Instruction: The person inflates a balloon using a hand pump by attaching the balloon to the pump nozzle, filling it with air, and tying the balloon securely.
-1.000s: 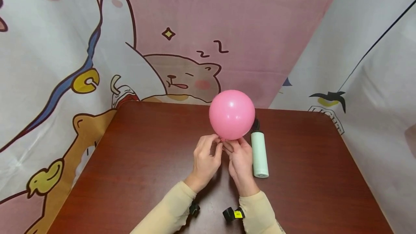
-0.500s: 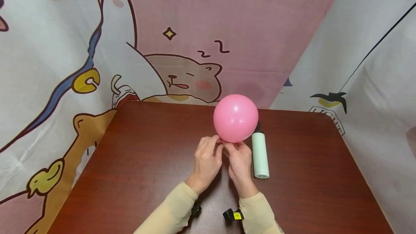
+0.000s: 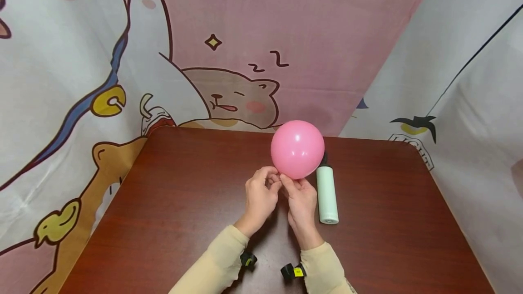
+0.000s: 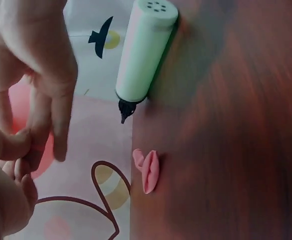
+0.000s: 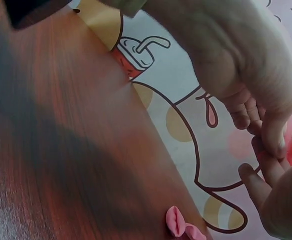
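A round, inflated pink balloon is held above the table, its neck end toward the person. My left hand pinches at the neck with thumb and fingertips. Across from it, my right hand holds the neck just under the balloon, thumb on top. Fingers of both hands meet there and mostly hide the neck. In the left wrist view, the left fingertips press against the right hand's fingers, with the balloon partly showing behind them.
A light green hand pump with a black nozzle lies right of the hands. A limp pink balloon lies on the brown table near its far edge. Printed cloth hangs behind. Black wrist devices sit at both sleeves.
The balloon has shifted slightly right and down in the head view. My left fingers have lifted and loosened a little at the neck, while the right thumb has come over it.
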The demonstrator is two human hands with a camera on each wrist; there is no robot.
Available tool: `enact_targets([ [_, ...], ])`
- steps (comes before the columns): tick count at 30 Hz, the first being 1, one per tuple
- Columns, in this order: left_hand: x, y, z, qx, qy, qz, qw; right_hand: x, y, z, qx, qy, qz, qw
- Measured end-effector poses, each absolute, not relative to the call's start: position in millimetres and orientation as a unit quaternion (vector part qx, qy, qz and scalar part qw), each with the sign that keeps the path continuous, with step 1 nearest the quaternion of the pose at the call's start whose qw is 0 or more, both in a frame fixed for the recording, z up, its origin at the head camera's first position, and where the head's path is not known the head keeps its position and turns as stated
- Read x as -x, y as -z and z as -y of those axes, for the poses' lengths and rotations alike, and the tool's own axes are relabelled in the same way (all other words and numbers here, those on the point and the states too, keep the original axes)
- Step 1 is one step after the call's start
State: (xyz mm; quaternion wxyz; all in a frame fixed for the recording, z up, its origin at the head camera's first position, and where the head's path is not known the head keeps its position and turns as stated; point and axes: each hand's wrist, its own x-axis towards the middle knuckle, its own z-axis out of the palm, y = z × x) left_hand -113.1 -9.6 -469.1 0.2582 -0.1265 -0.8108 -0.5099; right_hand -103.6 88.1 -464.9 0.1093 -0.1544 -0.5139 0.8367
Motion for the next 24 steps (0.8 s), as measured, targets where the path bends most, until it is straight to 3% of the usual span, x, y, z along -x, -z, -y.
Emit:
enact_targets([
  [5, 116.4, 462.9, 14.2, 0.135, 0.532, 0.810, 0.208, 102.8, 466.8, -91.8, 0.143, -0.827, 0.532, 0.115],
  [15, 124.4, 446.8, 26.5, 0.168, 0.479, 0.832, 0.226, 101.6, 467.1, -94.8, 0.130, -0.819, 0.543, 0.131],
  [20, 119.5, 456.4, 22.5, 0.190, 0.474, 0.839, 0.189, 101.8, 469.6, -94.2, 0.155, -0.800, 0.567, 0.123],
  [24, 115.1, 466.7, 21.7, 0.201, 0.431, 0.855, 0.209, 100.6, 471.7, -95.2, 0.159, -0.802, 0.567, 0.104],
])
